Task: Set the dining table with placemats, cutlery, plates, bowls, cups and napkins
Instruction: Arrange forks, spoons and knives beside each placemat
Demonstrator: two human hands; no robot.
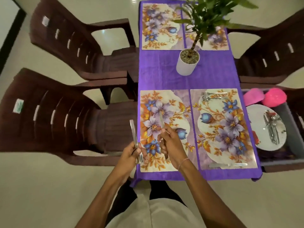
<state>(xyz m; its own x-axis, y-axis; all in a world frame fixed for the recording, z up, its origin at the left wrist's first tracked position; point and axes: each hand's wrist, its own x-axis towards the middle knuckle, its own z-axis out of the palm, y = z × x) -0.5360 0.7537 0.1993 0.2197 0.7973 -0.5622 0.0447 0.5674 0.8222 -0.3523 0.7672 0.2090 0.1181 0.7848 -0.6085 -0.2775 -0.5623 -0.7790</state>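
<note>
head view is showing the long table under a purple cloth [213,76], with dark brown plastic armchairs [49,120] standing along both sides. four floral rectangular placemats are lying on it. the near-left placemat [166,99] is sitting bare right under my hands, while the near-right placemat [222,129] is already carrying a steel spoon and fork [212,96] along its far edge and a steel table knife [227,165] along its near edge. on the chair to the right a grey crate [294,134] is holding a white round plate [256,116], more cutlery and some pink cups [274,97]. a white cylindrical plant pot [185,66] is standing mid-table.

my right hand [171,142] is hovering over the near-left placemat, fingers curled round the handle of a slim steel knife [161,119]. my left hand [131,153] is waiting at the table's left edge, just off the mat, fingers wrapped round a small bundle of steel cutlery [133,134] with fork tines poking out below.

the knife's long axis is pointing away from me, down the table, blade out ahead of my knuckles. judging by the finished setting, it is needing a quarter turn to lie across, along one short edge of this mat. the right hand is the nearer one for that.
</note>
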